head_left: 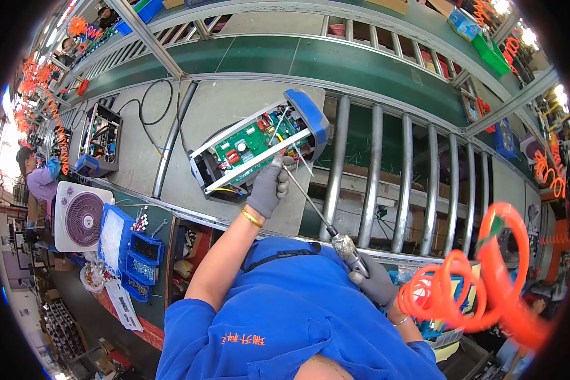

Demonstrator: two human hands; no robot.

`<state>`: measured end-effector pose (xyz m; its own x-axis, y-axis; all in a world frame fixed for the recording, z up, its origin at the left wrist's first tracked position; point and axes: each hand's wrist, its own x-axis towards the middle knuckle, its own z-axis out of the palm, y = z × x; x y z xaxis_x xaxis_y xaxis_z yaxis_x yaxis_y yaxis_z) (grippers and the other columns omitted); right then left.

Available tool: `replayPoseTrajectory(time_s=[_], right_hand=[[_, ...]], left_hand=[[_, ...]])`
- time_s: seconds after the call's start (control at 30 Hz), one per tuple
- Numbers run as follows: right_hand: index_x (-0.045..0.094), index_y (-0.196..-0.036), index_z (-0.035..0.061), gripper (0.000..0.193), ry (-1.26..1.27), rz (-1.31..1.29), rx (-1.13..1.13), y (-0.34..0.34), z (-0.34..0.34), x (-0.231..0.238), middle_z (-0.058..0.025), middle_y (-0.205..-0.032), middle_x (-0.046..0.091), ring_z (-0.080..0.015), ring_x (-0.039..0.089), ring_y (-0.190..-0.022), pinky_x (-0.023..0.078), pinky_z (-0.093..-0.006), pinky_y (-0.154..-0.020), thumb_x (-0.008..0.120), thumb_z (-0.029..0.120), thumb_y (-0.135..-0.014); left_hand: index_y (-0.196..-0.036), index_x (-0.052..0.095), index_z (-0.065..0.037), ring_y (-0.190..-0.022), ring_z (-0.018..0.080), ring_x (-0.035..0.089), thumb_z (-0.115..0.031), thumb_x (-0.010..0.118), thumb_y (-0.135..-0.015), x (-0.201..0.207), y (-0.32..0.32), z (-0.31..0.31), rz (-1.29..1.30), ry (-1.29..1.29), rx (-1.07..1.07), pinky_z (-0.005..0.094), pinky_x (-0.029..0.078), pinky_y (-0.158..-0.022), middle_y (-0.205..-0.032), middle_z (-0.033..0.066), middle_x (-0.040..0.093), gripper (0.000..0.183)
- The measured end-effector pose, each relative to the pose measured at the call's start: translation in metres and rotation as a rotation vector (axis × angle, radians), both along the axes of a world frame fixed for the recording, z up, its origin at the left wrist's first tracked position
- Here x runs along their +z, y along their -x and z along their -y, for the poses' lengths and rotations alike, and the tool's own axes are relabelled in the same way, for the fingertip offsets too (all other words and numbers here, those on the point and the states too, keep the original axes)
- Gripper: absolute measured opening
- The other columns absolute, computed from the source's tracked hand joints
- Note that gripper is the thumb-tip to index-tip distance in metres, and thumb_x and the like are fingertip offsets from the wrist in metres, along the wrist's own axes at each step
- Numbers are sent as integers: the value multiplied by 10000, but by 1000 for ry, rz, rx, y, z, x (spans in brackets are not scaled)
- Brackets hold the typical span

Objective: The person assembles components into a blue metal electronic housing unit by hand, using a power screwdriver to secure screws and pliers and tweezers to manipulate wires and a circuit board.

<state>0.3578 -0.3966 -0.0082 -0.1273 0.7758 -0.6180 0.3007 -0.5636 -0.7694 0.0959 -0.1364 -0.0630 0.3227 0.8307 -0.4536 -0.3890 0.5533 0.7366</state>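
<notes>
A gloved fist, my right hand (375, 282), is wrapped round the grip of an air screwdriver (344, 248). The tool's long thin shaft points up and left, its tip at the fingertips of my left hand (267, 189). That hand wears a grey glove too, with fingers curled closed beside the near rail of an open electrical unit (259, 144). Whatever it pinches is hidden. The unit lies on a grey board, showing a green circuit board, white side rails, a blue-edged end panel and a black far-left end. Several white ties stick out near the blue end.
Metal rollers (372, 177) run to the right of the unit. An orange coiled air hose (449, 291) hangs at my right. Blue parts bins (142, 266) and a white fan (82, 217) stand at left. Another open unit (99, 142) and a person (41, 180) are farther left.
</notes>
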Motion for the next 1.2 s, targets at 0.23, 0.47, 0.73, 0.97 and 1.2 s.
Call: replayPoseTrajectory(time_s=[0.23,0.47,0.73,0.97,1.2], right_hand=[[528,-1412,29,836,-241,-188,-54,0,-1,-17,-34,-1038,624,-93,585,-867,468,-264,-677,635,677,-895],[537,-1342,-6,842,-135,-264,-121,6,-10,-3,-57,-1068,607,-137,546,-952,459,-300,-832,583,713,-906],[560,-1267,24,715,-33,-316,-87,2,-11,-4,-20,-1018,572,-98,518,-898,447,-263,-773,592,658,-937],[601,-1094,24,711,54,-380,-124,8,-24,26,-28,-873,596,-75,537,-676,421,-211,-596,601,706,-894],[594,-1123,25,726,138,-386,-102,13,-32,38,-37,-900,612,-73,550,-670,431,-214,-570,605,711,-888]], left_hand=[[-1127,641,-94,-517,43,428,-384,548,-1064,1,0,-4,45,17,-38,201,311,-416,-700,-56,502,311],[-979,583,-155,-512,60,424,-323,529,-1064,2,-4,-10,45,-2,-41,205,302,-415,-708,-43,497,197],[-1258,632,-32,-506,33,378,-327,539,-1057,13,-12,-5,-66,-11,20,205,264,-418,-681,-76,450,369],[-1200,670,-123,-579,195,578,-364,535,-1045,14,26,-12,-875,-539,64,329,432,-520,-711,45,611,317],[-1156,668,-204,-805,388,707,-343,530,-1003,48,57,-26,-1624,-770,-206,514,541,-686,-878,148,731,249]])
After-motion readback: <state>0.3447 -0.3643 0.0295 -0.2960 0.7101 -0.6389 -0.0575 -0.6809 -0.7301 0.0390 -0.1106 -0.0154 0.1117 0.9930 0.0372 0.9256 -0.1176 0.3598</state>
